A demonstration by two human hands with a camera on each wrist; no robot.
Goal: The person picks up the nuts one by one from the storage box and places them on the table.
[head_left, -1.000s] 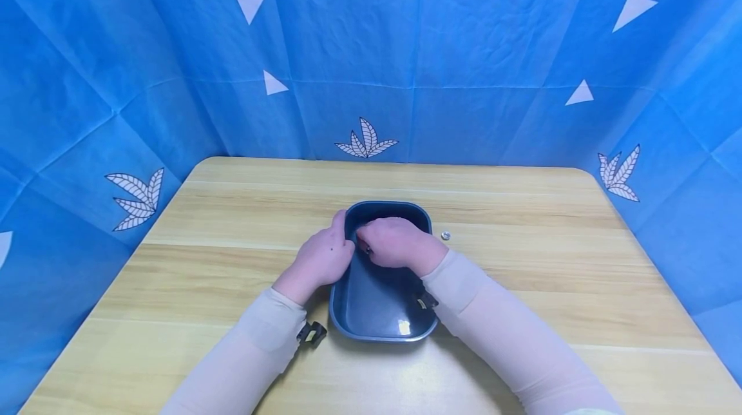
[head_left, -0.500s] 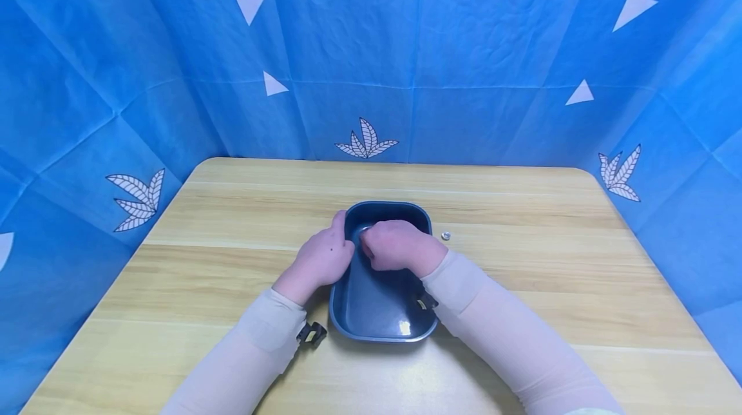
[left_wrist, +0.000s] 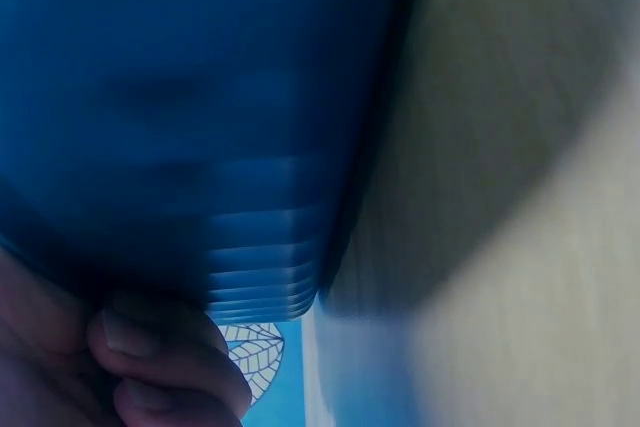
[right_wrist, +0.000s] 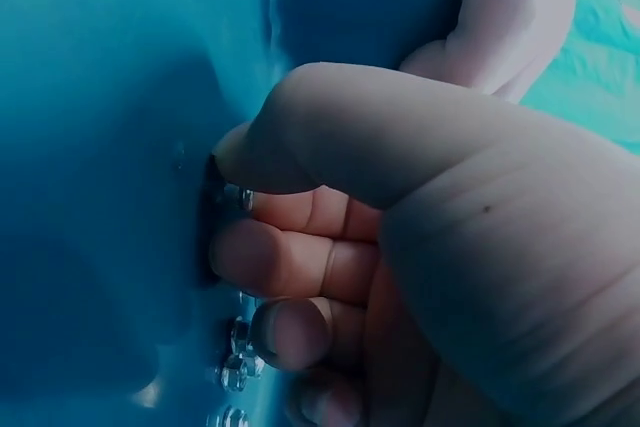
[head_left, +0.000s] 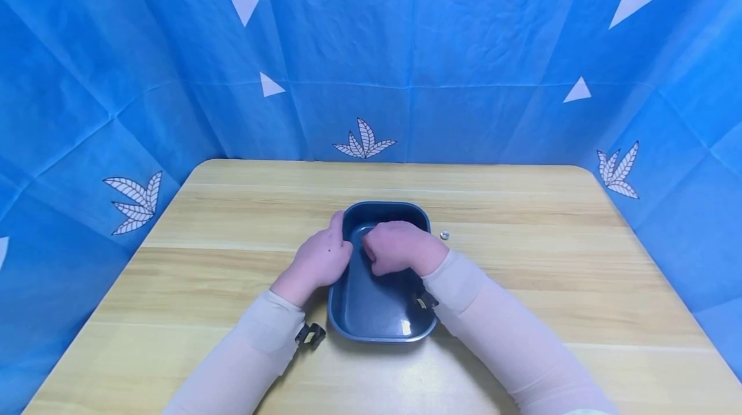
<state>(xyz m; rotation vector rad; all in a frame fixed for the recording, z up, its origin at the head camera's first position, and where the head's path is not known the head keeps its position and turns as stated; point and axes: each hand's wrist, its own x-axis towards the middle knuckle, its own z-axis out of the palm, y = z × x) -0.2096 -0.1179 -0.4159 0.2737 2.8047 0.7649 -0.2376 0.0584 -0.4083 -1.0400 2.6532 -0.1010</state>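
Observation:
A dark blue rectangular plastic tub (head_left: 382,312) stands on the table. My left hand (head_left: 322,255) grips its left rim, and the left wrist view shows bent fingers (left_wrist: 165,352) beside the outer wall. Inside the tub, toward the far end, my right hand (head_left: 401,246) reaches down with curled fingers. The right wrist view shows a small shiny silvery piece (right_wrist: 242,197) between its thumb tip and a fingertip; its exact kind is unclear. Several similar pieces (right_wrist: 236,372) lie on the tub's floor beside the other fingers.
Right of the tub, one small shiny piece (head_left: 444,235) lies on the wooden table (head_left: 551,260). A blue patterned cloth (head_left: 464,48) hangs behind and along both sides of the table. Dark wrist cameras sit under both sleeves.
My right hand has shifted slightly toward me and right inside the tub, its fingers less visible from above. My left hand stays on the rim. The head view has tilted a little.

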